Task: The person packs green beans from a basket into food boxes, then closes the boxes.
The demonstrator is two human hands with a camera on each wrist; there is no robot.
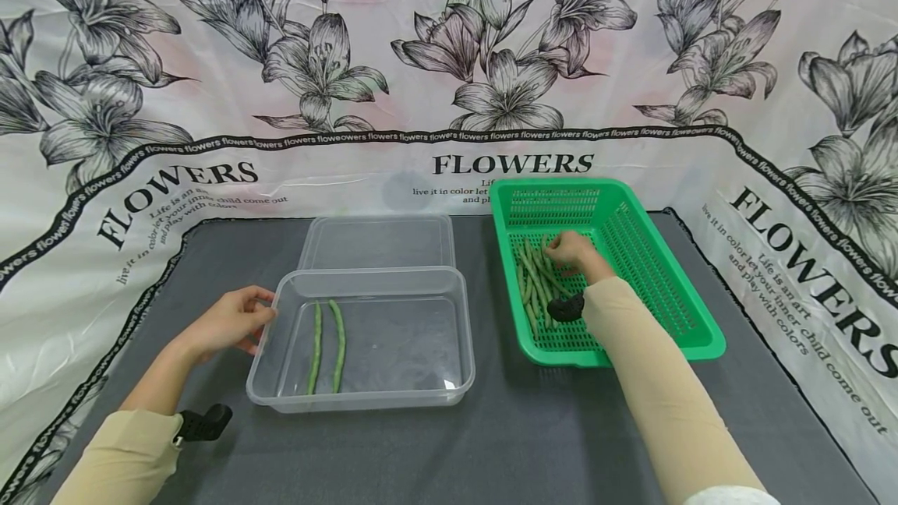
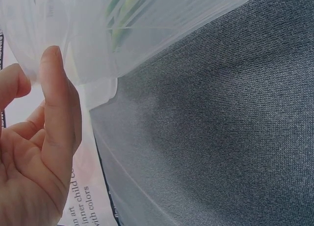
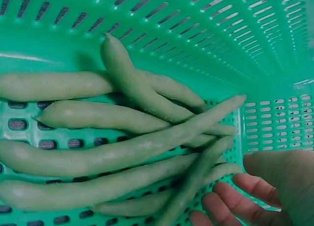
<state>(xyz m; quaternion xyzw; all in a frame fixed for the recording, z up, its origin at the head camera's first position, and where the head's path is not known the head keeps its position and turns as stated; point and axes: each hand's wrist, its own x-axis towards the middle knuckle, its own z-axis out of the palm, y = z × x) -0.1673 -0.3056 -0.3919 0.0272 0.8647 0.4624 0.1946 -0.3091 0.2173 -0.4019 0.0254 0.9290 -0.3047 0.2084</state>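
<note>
Two green beans (image 1: 339, 345) lie side by side in the left half of a clear plastic container (image 1: 393, 404). My left hand (image 1: 235, 322) is at the container's left rim, its fingertips right at the edge. From the left wrist, that hand (image 2: 49, 137) shows a nearly straight finger against the clear wall. Over in the green basket (image 1: 673, 318), my right hand (image 1: 577, 252) reaches down to a pile of green beans (image 1: 535, 283). Close up, the right hand's fingers (image 3: 228, 204) are loosely bent beside the bean ends (image 3: 211, 152), with nothing visibly pinched.
Behind the container lies a clear lid (image 1: 379, 240). A dark grey cloth (image 1: 449, 458) covers the table. A white flower-printed sheet (image 1: 365, 170) rises at the back and sides. A black wrist strap piece (image 1: 567, 308) hangs near the basket's beans.
</note>
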